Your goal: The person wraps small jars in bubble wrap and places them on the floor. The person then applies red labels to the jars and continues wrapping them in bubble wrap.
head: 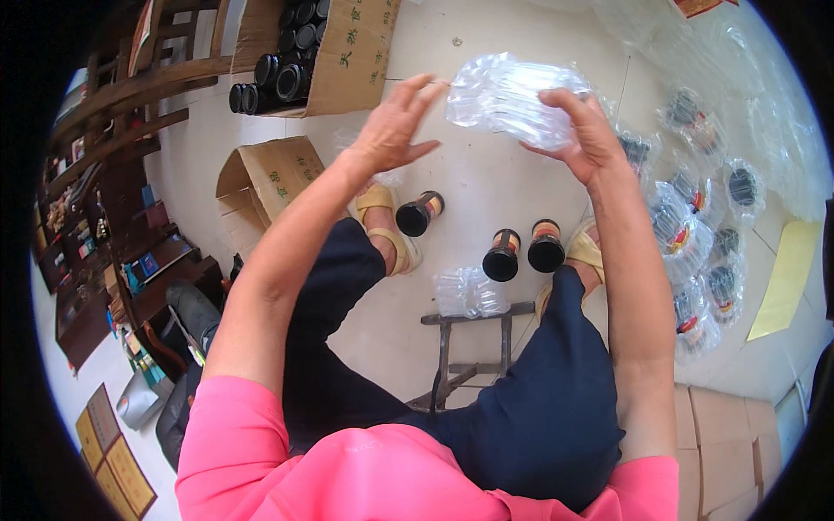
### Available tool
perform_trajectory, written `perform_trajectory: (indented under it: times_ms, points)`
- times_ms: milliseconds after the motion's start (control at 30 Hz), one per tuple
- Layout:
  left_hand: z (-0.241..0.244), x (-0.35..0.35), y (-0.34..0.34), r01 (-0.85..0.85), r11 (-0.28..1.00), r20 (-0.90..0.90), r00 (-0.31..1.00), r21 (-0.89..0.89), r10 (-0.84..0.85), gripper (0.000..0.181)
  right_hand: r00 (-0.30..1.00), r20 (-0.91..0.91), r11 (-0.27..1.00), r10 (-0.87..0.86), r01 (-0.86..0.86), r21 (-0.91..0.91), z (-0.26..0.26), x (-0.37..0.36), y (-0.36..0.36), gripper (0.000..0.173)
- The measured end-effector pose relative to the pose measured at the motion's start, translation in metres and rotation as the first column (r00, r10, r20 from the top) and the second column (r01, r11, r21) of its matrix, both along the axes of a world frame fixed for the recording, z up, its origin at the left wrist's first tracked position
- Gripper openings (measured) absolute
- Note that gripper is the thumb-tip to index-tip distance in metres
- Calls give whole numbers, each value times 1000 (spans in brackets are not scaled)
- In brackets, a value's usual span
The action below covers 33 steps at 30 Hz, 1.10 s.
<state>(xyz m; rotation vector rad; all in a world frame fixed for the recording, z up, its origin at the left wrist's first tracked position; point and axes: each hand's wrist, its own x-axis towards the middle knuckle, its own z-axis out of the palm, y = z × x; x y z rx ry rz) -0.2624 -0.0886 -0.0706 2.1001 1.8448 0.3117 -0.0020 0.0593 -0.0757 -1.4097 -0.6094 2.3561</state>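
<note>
My right hand point(576, 130) grips the right end of a clear inflated air-column sleeve point(502, 98), thumb and fingers around it. Glare on the plastic hides whether anything is inside. My left hand point(401, 124) is a little left of the sleeve, fingers apart and holding nothing; its fingertips are blurred. Below, on the tiled floor between my feet, are three dark-lidded labelled jars: one jar point(420, 213) by the left sandal, a second jar point(502, 254) and a third jar point(546, 245) by the right sandal. Another clear air sleeve point(470, 291) lies near the stool.
A carton point(352, 58) of black-lidded jars stands at upper left, a second open carton point(273, 176) below it. Several sleeve-wrapped jars point(677, 228) crowd the floor at right, beside plastic sheeting point(775, 111) and yellow paper point(785, 280). Flat cardboard boxes point(723, 423) lie lower right. A stool point(479, 319) is beneath me.
</note>
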Motion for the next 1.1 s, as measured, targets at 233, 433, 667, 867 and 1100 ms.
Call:
perform_trajectory:
  times_ms: [233,433,667,867,1100]
  points:
    - [-29,-64,-96,-233,925,-249,955,-301,160,80,883,-429,967,-189,242,73,-27,57,-11,82]
    - [16,62,-99,-9,723,-326,896,-691,-301,97,922,-339,969,-189,232,90,-38,87,-34,81]
    - [-36,62,-145,-544,776,31,812,-320,582,43,922,-290,937,-256,310,161,-50,104,-48,86]
    - [65,121,-55,-488,647,664,169,-586,729,44,960,-162,921,-227,266,286,-57,124,-58,91]
    - [64,157,-12,-514,834,524,662,-203,535,51,967,-134,902,-216,250,351,-22,129,-80,96]
